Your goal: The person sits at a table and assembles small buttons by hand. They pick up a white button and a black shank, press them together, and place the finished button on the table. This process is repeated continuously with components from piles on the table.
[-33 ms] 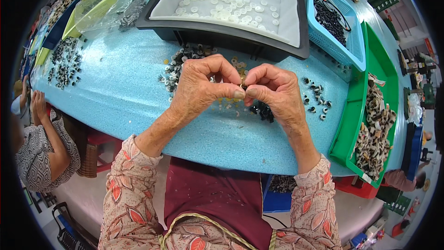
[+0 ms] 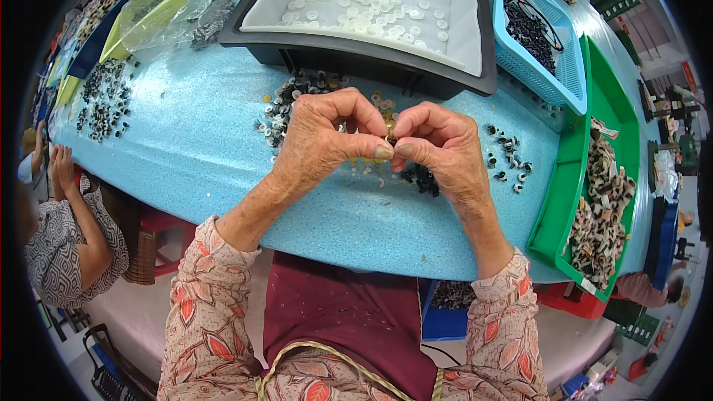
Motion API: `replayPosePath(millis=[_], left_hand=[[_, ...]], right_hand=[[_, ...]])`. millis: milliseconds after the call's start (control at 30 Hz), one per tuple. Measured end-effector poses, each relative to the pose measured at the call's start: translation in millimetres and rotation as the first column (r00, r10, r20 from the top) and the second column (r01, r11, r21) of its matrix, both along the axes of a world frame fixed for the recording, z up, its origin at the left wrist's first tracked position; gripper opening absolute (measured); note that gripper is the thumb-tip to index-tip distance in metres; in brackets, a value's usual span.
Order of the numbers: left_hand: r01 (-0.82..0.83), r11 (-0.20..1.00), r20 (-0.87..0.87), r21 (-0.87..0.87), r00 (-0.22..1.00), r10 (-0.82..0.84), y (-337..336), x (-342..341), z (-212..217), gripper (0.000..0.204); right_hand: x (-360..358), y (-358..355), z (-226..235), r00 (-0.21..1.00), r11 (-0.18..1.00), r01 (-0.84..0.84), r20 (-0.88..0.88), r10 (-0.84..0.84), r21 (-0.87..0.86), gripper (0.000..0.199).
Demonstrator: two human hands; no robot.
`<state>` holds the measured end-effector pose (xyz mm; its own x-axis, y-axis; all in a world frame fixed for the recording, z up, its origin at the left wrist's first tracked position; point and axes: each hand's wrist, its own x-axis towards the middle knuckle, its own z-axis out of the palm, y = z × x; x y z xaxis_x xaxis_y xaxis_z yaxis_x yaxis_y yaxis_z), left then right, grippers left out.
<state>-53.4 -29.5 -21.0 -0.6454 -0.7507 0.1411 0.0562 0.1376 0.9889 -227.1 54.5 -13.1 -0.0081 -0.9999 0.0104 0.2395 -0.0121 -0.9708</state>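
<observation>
A small assembly workshop — blue worktable (image 2: 186, 141) with parts trays (image 2: 460, 52), bins (image 2: 572, 74), other workers seated nearby.

Bare tabletop (image 2: 186, 148) lies left; black tray (image 2: 356, 52) blocks ahead.

The tiny piece pinched between the left hand (image 2: 327, 141) and right hand (image 2: 442, 152) is staying hidden behind the fingers (image 2: 382, 151), too small to tell. At three o'clock, the green tray (image 2: 572, 178) is running out past the picture's rim, its contents blurring.
</observation>
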Motion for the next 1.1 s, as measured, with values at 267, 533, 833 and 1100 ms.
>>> replayPosePath(millis=[267, 533, 833, 1100], left_hand=[[0.008, 1.0, 0.088, -0.014, 0.996, -0.007, 2, 2, 8, 0.022], [-0.394, 0.913, -0.159, 0.102, 0.9, 0.406, -9, 7, 20, 0.015], [-0.101, 0.844, 0.293, -0.527, 0.911, 0.292, -22, 20, 6, 0.021], [0.006, 0.71, 0.289, -0.704, 0.916, 0.278, -17, 8, -9, 0.02]], right_hand=[[-3, 2, -1, 0.997, 0.998, -0.059, -0.051, 0.059, 0.0, 0.011], [0, -6, -11, 0.996, 0.996, 0.073, -0.041, -0.075, -0.045, 0.011], [-4, -3, -10, 0.975, 0.99, 0.137, -0.173, -0.136, -0.005, 0.01], [-3, -5, -11, 0.983, 0.993, 0.12, -0.139, -0.121, -0.016, 0.013]])
